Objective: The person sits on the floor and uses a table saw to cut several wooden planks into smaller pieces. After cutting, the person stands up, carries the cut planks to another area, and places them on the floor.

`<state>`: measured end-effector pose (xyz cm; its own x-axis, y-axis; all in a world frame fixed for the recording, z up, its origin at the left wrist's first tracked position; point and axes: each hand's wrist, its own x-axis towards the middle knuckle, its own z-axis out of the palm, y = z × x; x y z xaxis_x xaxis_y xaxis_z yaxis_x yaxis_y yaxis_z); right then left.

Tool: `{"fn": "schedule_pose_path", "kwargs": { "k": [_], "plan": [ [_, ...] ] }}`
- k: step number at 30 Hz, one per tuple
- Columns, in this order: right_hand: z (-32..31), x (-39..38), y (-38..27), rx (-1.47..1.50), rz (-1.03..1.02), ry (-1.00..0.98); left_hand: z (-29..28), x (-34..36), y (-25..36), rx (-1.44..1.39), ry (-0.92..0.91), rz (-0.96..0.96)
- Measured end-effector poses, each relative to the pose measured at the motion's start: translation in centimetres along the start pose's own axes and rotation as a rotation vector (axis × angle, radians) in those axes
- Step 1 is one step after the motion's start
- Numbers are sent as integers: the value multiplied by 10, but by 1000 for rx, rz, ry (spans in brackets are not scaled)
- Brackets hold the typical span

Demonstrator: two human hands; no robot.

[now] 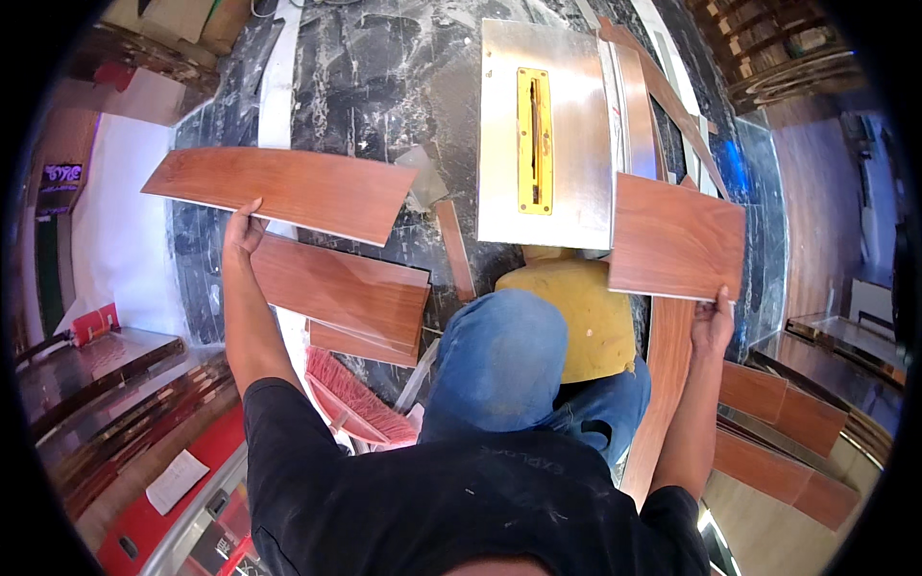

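Head view: the outstretched left grip (247,228) pinches a long plank (288,189); the right grip (714,319) clasps a shorter board (677,235) near its corner.

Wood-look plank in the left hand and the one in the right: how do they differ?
The left plank is long and narrow; the right plank is shorter and squarer. In the picture, the left plank slants; the right plank sits nearly straight. The left hand holds the left plank's near edge; the right hand holds the right plank's near right corner. Both are reddish-brown.
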<state>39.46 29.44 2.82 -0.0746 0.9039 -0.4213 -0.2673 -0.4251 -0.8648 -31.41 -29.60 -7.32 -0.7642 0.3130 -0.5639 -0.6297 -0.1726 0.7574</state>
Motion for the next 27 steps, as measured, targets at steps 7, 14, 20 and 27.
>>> {"fn": "schedule_pose_path", "kwargs": {
  "k": [7,14,20,27],
  "plan": [
    [-90,-43,-107,-65,-238,263,-17,65,-100,-76,-46,29],
    [-298,-142,-208,-807,-412,767,3,78,-157,300,186,-205],
    [-427,-222,-197,-1064,-277,1074,24,29,-117,852,68,-195],
    [-586,-246,-160,-771,-405,1060,77,-60,-114,1249,-131,-170]
  ]
}}
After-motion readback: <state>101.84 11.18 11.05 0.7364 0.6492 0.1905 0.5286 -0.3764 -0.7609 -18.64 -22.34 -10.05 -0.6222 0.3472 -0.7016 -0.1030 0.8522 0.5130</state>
